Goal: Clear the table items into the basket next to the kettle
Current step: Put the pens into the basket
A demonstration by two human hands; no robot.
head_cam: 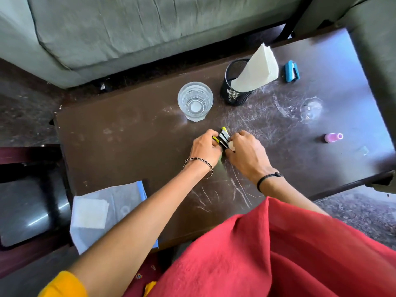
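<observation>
Both my hands meet at the middle of the dark brown table [128, 151]. My left hand [204, 147] and my right hand [246, 151] together grip a small bundle of black items with yellow-green tips [222, 137]; a small white object [231, 145] shows under my right fingers. Behind them stands a clear glass [195, 100]. A black mesh cup [234, 91] holds white paper napkins [258, 68]. No basket or kettle is in view.
A blue stapler [291, 71] lies at the far right, a small pink bottle [333, 137] on its side near the right edge. A clear plastic pouch with white paper [102, 211] overhangs the near left corner. Grey sofa [128, 28] behind, dark chair [27, 206] at left.
</observation>
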